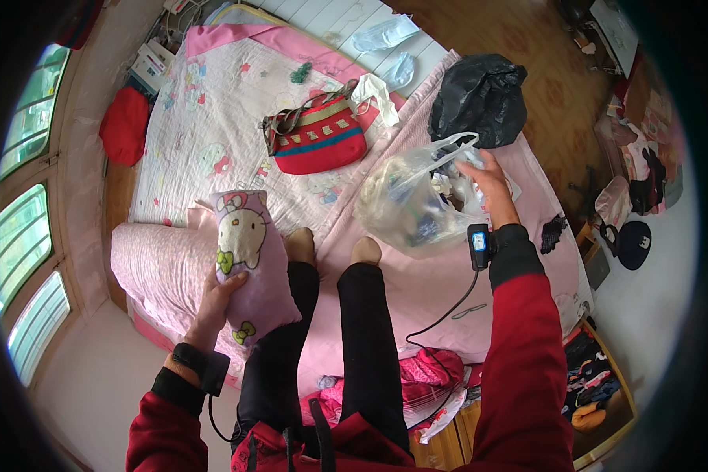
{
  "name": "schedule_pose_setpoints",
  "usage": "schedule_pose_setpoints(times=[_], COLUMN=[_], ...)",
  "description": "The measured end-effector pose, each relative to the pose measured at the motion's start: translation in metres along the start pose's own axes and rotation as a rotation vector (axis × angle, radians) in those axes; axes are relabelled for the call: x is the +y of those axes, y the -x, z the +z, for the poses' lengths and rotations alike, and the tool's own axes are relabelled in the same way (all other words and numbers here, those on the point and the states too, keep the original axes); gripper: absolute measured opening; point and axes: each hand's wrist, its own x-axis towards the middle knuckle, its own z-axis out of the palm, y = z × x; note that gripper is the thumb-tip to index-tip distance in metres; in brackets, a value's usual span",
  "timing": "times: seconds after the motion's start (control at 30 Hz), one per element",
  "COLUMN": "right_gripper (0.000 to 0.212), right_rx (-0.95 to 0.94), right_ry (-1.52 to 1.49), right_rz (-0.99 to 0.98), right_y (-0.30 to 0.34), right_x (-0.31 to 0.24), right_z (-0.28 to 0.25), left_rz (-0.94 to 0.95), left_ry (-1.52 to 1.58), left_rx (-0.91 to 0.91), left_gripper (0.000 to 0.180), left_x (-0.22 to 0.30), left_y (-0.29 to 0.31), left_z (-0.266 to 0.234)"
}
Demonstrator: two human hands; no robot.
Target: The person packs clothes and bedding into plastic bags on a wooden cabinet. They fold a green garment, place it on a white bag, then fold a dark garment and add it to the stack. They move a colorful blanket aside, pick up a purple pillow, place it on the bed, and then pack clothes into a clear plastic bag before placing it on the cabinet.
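Note:
A small lilac pillow (274,299) with a white cartoon cat and green bows is gripped by my left hand (219,297) at its left edge, thumb on top. The pillow is tilted upright above the bed, beside my left knee. On the right, my right hand (492,187) has hold of the rim of a clear plastic bag (397,204) near its handles. White and blue items show through the bag, too crumpled together to name. Part of my fingers on that side is hidden behind the plastic.
My feet stand on the pink bed sheet (433,295). A rolled pink quilt (157,267) lies left, a red striped handbag (320,144) ahead. A black plastic bag (480,98) sits at the far right edge. An open drawer of clothes (594,385) is lower right.

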Motion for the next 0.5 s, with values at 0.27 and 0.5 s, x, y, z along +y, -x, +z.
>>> schedule_pose_setpoints(times=[0.27,0.5], right_gripper=[0.040,0.027], right_rx=[0.354,0.229], right_ry=[0.717,-0.307], right_rz=[-0.299,-0.033], right_y=[0.002,-0.021], right_x=[0.019,0.019], right_z=[-0.009,-0.016], left_rz=[-0.092,-0.127], left_ry=[0.083,0.114], left_rx=[0.066,0.083], left_gripper=[0.048,0.046], left_x=[-0.018,-0.032], left_y=[0.016,0.020], left_z=[-0.023,-0.026])
